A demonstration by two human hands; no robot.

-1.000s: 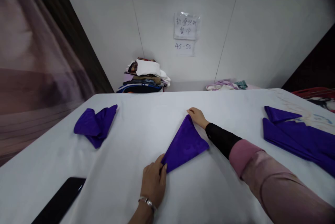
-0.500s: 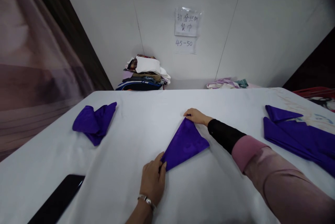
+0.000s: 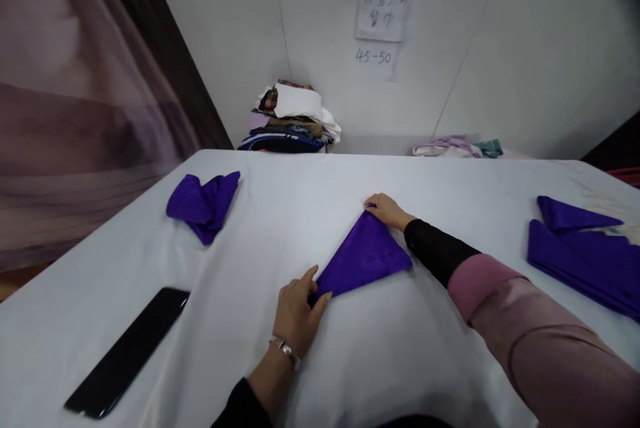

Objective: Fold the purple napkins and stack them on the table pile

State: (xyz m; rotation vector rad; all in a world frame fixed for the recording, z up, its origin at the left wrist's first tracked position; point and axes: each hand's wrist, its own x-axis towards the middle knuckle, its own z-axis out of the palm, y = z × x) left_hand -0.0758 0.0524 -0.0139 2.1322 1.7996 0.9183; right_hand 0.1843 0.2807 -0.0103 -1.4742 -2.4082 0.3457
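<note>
Holding the cloth (image 3: 367, 255) by its top corner, our right hand (image 3: 389, 211) sits just right of the middle of the frame, its fingers closed in a pinch. The cloth is a purple triangle lying on the white table (image 3: 280, 215) at centre, one corner pointing up, one left and one right. Our left hand (image 3: 299, 311) is at the left corner, below centre. Half a second ago its thumb and forefinger were close together there; now they are spread apart, the thumb by the near edge and the forefinger beyond the corner. The cloth keeps its triangular shape.

Our view has shifted too: the sign (image 3: 384, 8) and the clothes (image 3: 290, 118) sit higher and farther right in the frame. At lower left we now see the whole phone (image 3: 127, 351), whose near end was cut off before, and a black sleeve (image 3: 243, 408) shows at the bottom edge, below the bracelet (image 3: 285, 350). The purple bundle (image 3: 200, 208) at left and the purple pile (image 3: 590, 261) at right appear unchanged in shape, though the pile runs farther out of the frame.
</note>
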